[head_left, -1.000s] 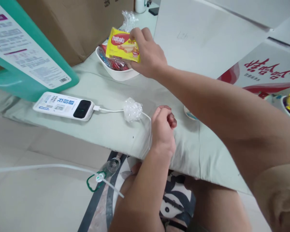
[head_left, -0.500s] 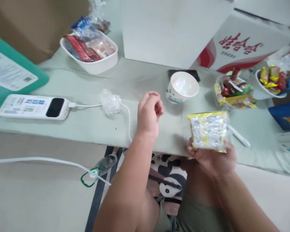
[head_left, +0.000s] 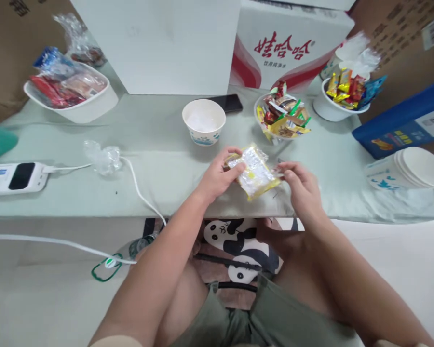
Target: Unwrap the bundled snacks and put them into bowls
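My left hand grips the left edge of a flat square packet with yellow borders and a silvery, crinkled clear wrapper. The packet is tilted above the near part of the table. At the packet's right corner, my right hand is closed in a pinch. A small dark tip shows by its fingertips, but what they hold is mostly hidden. Beyond the packet stands a white paper bowl with a blue print. Behind and to the right sits a clear bowl of wrapped snacks.
A black phone lies behind the paper bowl. White tubs of snacks stand at left and right. Stacked paper bowls lie near the right edge. A white cable hangs over the front edge. A white box blocks the back.
The view has swung right. My left hand, previously apart, now grips the packet. My right hand has shifted to its right corner, and the slim white stick beside it no longer shows on the table.
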Tool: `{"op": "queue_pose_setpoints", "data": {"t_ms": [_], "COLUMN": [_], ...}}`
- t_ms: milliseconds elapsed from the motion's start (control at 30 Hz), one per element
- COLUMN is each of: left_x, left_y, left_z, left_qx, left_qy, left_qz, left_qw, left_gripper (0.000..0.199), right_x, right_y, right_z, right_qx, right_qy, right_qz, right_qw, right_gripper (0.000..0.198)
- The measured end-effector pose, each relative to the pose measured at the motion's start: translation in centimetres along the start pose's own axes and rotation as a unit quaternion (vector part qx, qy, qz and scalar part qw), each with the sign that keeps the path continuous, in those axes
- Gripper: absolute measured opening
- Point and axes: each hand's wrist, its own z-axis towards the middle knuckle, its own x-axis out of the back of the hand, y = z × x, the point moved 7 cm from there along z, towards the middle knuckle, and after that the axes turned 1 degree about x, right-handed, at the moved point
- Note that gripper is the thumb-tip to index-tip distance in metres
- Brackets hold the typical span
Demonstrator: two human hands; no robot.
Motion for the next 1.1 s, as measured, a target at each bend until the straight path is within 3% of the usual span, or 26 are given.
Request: {"op": "queue_pose_setpoints", "data": {"t_ms": [100,233,333,433,500,633,800,967,1100], "left_x": [0.1,-0.1,0.3,0.2,0.1,0.2,0.3,0.6,0.7], "left_y": [-0.4,-0.9,-1.4,-1.9,-2.0,-1.9,-1.7,-1.6,-1.7], "left_z": [0.3,0.5,0.7,0.6,0.4,0.0,-0.3,-0.2,0.0], "left_qx": [-0.049,-0.100,-0.098,-0.090,-0.089,-0.095,-0.102,-0.111,-0.115], "left_qy": [0.048,0.080,0.099,0.077,0.065,0.084,0.069,0.078,0.087], "left_qz": [0.120,0.231,0.267,0.311,0.352,0.425,0.437,0.448,0.449], "left_qw": [0.990,0.965,0.954,0.943,0.929,0.896,0.891,0.884,0.882], "left_gripper": [0.010,0.006,0.024,0.061,0.076,0.060,0.053,0.051,0.051], "right_x": [4.5,6.9,6.0,4.5,3.4,2.3,0.5,-2.4,-2.7], "right_y": [2.4,6.6,7.5,6.3,5.4,4.0,2.2,0.7,1.1], "right_z": [0.8,2.1,2.9,3.1,2.8,2.6,4.3,6.9,8.4], "right_qx": [0.070,0.058,0.060,0.087,0.105,0.121,0.126,0.095,0.031], "right_qy": [0.076,0.058,0.014,-0.006,-0.021,-0.008,0.028,0.030,0.032], "right_qz": [-0.222,-0.327,-0.357,-0.368,-0.361,-0.323,-0.270,-0.262,-0.243], "right_qw": [0.970,0.941,0.932,0.926,0.926,0.939,0.954,0.960,0.969], "right_gripper": [0.025,0.034,0.027,0.025,0.024,0.031,0.058,0.052,0.040]}}
